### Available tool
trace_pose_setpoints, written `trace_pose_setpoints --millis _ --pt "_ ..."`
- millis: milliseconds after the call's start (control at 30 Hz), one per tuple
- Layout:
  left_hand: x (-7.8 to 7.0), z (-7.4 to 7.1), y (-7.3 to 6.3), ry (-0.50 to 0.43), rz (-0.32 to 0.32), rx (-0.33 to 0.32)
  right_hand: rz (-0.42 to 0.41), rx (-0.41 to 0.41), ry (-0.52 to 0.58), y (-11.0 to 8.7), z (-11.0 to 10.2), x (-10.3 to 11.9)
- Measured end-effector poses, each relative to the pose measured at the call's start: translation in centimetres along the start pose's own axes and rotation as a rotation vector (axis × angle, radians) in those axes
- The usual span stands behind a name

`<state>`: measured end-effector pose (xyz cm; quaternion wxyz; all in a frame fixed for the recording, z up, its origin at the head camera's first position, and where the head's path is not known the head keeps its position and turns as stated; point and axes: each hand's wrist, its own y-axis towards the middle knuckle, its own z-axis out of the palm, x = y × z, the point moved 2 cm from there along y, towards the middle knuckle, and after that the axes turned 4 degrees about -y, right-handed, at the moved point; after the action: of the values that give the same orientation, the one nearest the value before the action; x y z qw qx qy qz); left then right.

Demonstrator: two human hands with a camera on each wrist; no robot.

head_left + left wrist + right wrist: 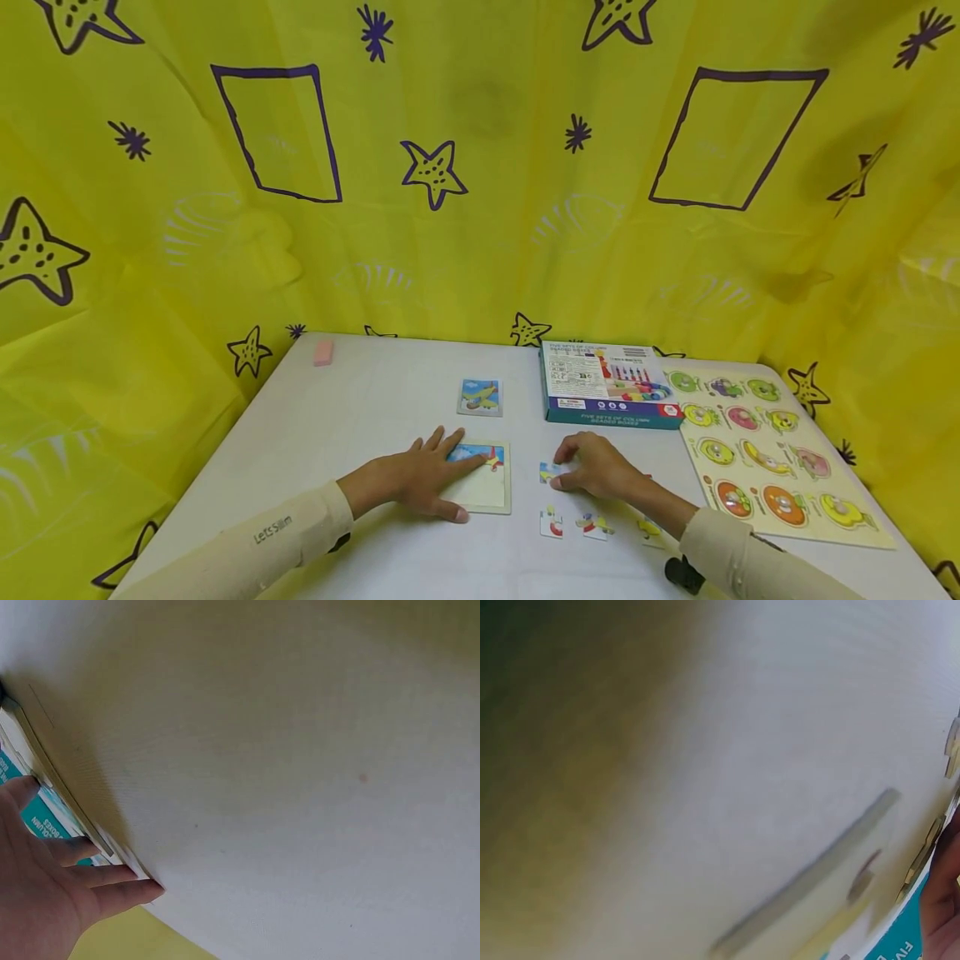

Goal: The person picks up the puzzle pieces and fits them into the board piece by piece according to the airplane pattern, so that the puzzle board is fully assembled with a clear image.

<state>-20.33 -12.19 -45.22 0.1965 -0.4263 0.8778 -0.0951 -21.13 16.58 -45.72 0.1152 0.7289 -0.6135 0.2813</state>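
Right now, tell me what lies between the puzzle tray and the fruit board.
The head view shows the right hand pinching a puzzle piece, plus other loose pieces; the box sits farther back.

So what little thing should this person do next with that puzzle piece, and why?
Probably carry the blue-and-yellow puzzle piece over to the tray: the right hand has thumb and finger on it, the tray shows blue picture along its top but is bare below, and the left hand lies spread at the tray's left side.
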Motion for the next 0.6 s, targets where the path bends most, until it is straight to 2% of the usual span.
trace_pose_setpoints --millis 133,267,600 --pt "0.00 0.07 0.01 -0.001 0.001 0.000 -0.012 0.018 0.013 -0.09 0.01 0.05" --pt "-0.01 0.07 -0.01 -0.006 -0.006 0.007 -0.038 0.045 0.070 -0.20 0.01 0.01" --pt "-0.24 -0.29 -0.16 -0.007 -0.003 0.010 -0.175 0.154 0.211 -0.26 0.01 0.02"
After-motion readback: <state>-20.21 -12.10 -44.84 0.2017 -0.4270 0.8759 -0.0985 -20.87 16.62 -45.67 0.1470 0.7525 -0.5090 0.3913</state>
